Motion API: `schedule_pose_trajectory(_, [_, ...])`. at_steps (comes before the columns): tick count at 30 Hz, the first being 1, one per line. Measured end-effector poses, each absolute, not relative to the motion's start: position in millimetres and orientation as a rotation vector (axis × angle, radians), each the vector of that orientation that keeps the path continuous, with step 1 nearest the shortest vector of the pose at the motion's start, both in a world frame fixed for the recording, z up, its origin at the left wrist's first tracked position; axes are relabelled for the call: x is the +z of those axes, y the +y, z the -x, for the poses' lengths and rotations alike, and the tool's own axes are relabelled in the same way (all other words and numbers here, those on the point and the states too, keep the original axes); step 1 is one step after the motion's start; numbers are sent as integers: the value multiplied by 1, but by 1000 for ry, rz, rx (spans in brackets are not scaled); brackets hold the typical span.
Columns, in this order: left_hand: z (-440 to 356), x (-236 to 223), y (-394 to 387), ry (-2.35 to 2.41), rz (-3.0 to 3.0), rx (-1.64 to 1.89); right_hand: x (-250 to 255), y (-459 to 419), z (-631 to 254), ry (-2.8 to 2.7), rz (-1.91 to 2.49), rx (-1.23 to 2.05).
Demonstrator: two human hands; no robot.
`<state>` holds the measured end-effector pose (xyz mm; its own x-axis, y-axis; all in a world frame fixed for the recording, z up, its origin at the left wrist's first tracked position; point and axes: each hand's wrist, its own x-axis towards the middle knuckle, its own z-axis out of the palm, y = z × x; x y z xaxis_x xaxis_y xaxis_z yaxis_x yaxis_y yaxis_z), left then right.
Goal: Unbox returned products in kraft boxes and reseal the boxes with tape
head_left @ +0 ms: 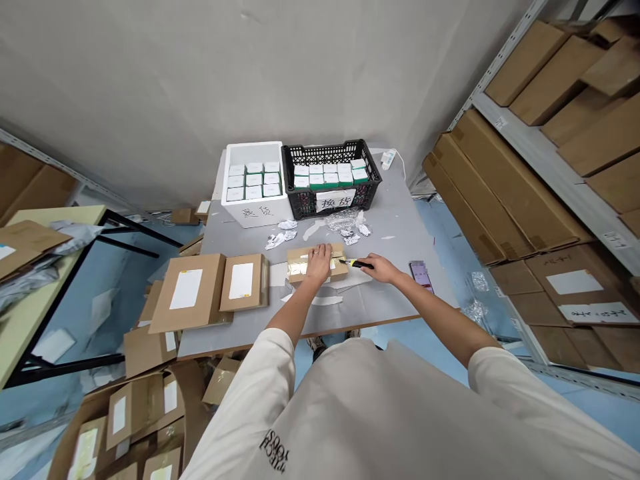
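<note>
A small cardboard box sealed with shiny tape lies near the front of the grey table. My left hand presses on its top from above, fingers lying flat and not wrapped round it. My right hand is closed around a black and yellow utility knife. The knife's tip reaches the box's right end, at the tape; whether the blade is in the tape cannot be made out. Torn white paper lies under and in front of the box.
At the back stand a white foam box and a black crate, both holding small white-and-green boxes. Two labelled cartons sit left, a phone right. Crumpled paper and bubble wrap lie behind the box. Shelves of cartons flank the right.
</note>
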<state>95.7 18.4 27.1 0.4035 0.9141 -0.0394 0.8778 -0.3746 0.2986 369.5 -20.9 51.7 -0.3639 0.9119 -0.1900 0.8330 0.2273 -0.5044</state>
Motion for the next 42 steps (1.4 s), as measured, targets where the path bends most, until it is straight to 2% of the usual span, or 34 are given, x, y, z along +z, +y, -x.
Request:
schedule_pose_trajectory(7, [-94, 24, 14, 1578, -2389, 222, 40, -28, -360, -2212, 1697, 807])
schedule_pose_trajectory(14, [-93, 16, 14, 1591, -2457, 311, 25, -17, -367, -2249, 1726, 606])
schedule_pose_trajectory(19, [-94, 8, 10, 1624, -2485, 381, 15, -4, -404, -1911, 1955, 499])
schedule_pose_trajectory(24, [-96, 4, 7, 1621, -2450, 416, -5, -8, -428, -1694, 2244, 598])
schedule_pose_trajectory(30, [-99, 1, 8, 1633, -2428, 393, -53, -28, -437, -1404, 2498, 778])
schedule_pose_trajectory(36, [-103, -3, 11, 1665, -2432, 332, -97, -40, -445, -1330, 2580, 817])
schedule_pose_trajectory(42, [-104, -4, 13, 1679, -2471, 284, -112, -45, -448, -1424, 2563, 786])
